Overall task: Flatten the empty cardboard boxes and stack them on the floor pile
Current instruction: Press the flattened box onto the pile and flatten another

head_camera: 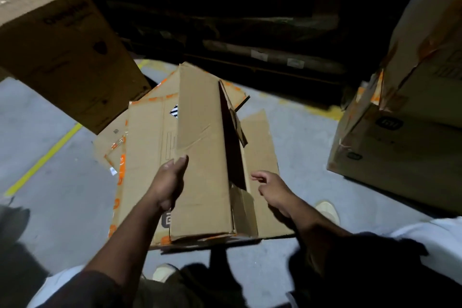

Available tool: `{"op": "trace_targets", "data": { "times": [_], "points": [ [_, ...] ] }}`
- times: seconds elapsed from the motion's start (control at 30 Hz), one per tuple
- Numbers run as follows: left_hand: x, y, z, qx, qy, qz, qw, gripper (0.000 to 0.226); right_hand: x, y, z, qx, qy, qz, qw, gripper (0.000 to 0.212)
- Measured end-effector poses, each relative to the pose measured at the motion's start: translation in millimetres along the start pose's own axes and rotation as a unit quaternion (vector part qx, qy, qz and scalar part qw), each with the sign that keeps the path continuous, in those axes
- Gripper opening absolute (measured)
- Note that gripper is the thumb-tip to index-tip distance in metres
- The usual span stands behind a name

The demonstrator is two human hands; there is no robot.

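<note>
Left hand (172,177) is flat against the left face of the half-collapsed cardboard box (202,157), fingers straight, while the right hand (271,189) hovers just beside its open right edge, fingers loosely spread and holding nothing. That box lies on the floor pile (145,147) of flattened, orange-taped cardboard on the grey floor (57,182). An upright box (57,45) looms at left and stacked boxes (405,132) stand at right.

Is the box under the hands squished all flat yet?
Not quite. The cardboard box still gapes along a dark slit on its right side. The left hand presses its top, on the floor pile.
</note>
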State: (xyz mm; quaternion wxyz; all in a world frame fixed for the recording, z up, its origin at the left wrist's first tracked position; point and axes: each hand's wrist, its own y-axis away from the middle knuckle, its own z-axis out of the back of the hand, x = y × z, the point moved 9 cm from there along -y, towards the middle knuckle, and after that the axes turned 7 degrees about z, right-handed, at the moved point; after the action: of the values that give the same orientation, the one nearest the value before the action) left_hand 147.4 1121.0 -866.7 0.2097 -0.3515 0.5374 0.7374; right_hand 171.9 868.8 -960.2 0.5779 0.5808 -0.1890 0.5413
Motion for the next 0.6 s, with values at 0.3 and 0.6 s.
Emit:
{"op": "trace_targets", "data": {
  "times": [0.3,0.6],
  "points": [
    [18,-15,23,0.021,0.021,0.010,1.000,0.043,45,-2,-74,0.192,0.286,0.133,0.929,0.075],
    [-15,-17,10,-0.076,-0.130,-0.119,0.982,0.038,24,25,-24,0.266,0.472,0.130,0.831,0.027]
  ]
}}
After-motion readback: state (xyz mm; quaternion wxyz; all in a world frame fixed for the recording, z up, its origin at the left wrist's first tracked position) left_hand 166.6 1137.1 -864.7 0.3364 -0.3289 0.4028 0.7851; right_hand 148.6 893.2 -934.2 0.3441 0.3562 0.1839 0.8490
